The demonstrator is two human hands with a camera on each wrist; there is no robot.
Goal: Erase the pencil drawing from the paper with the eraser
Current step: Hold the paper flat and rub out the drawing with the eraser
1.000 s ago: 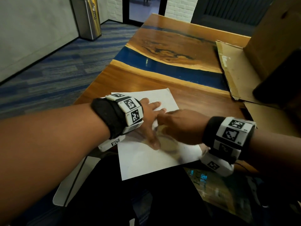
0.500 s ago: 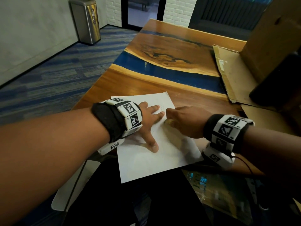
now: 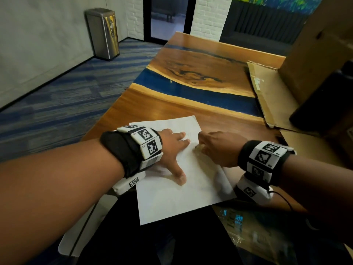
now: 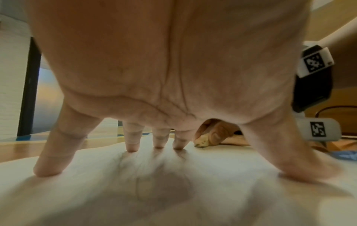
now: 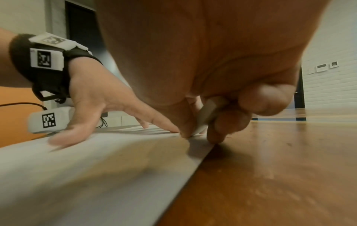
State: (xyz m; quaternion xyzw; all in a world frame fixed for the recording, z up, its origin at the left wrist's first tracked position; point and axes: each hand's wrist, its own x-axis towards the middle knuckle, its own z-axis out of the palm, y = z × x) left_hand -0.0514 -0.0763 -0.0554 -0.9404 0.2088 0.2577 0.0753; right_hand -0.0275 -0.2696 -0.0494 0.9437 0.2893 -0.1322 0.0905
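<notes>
A white sheet of paper [image 3: 172, 196] lies on the wooden table [image 3: 152, 109] near its front edge. Faint pencil lines [image 3: 188, 135] show near its far edge. My left hand [image 3: 175, 150] presses the sheet flat with spread straight fingers [image 4: 133, 142]. My right hand [image 3: 217, 148] pinches a small pale eraser [image 5: 204, 119] between thumb and fingers, its tip down on the paper [image 5: 96, 168] near the right edge. In the left wrist view the eraser [image 4: 201, 139] peeks out beyond my left fingertips. Faint pencil marks [image 4: 139, 188] lie under my left palm.
Flattened cardboard [image 3: 267, 92] and a tall cardboard box [image 3: 317, 50] stand at the right of the table. A blue resin strip [image 3: 200, 92] crosses the tabletop. A steel bin [image 3: 103, 33] stands on the carpet at far left. A clear plastic wrapper [image 3: 254, 232] lies at the front right.
My right hand with the eraser has slid from the middle of the sheet toward its far right part. My left hand stays pressed on the paper.
</notes>
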